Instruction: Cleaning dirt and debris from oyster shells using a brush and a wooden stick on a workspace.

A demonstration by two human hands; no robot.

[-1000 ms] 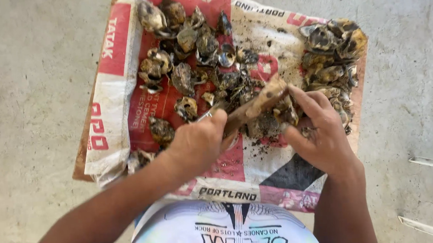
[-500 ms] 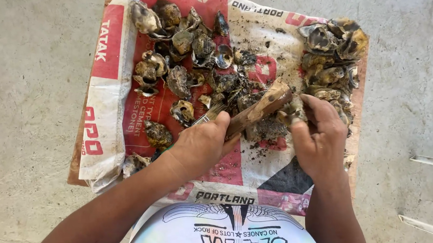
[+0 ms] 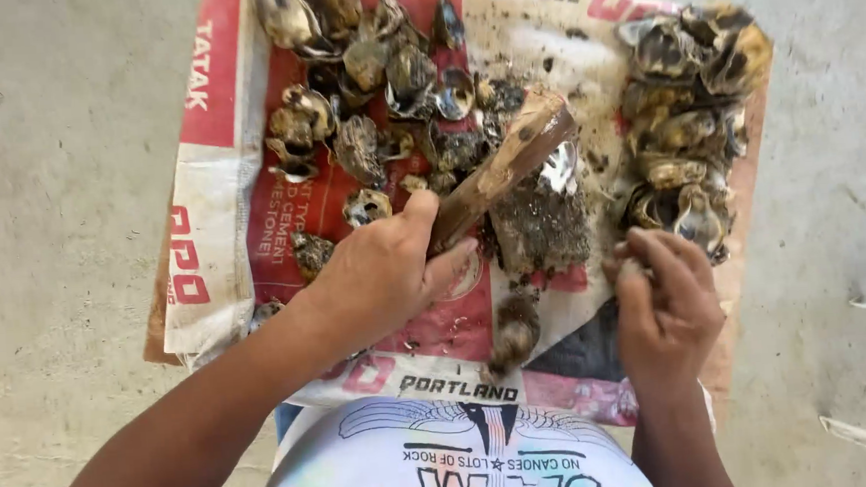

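Seen from the head camera, looking straight down, the left hand point(image 3: 379, 267) is wrapped tight around the lower end of a wooden stick point(image 3: 503, 164), which slants up and to the right over the middle of a red and white printed sack point(image 3: 224, 176) spread flat on the concrete floor point(image 3: 49, 197). The right hand point(image 3: 662, 305) is curled closed around a small shell point(image 3: 627, 262), only a sliver of which shows between the fingertips, so its shape is hard to tell. Compared with a second ago, the two hands have drawn apart: then the right hand lay up against the stick's far end over the heap, and now it sits lower and to the right, near the sack's bottom edge, while the stick's tip has lifted clear and points towards the top of the sack. That reads as one piece having been taken out of the heap and brought away from the tool. Just below the stick's tip lies a gritty grey block point(image 3: 542, 227) with a shiny broken shell piece point(image 3: 559, 171) touching its upper edge. A spread of dark opened shells point(image 3: 363, 87) covers the upper left of the sack, and a tighter pile of shells point(image 3: 690, 107) sits at the upper right, just above the right hand. One lone shell point(image 3: 515, 329) rests near the sack's bottom edge, between the two forearms. The person's pale printed shirt point(image 3: 446, 463) fills the bottom of the view
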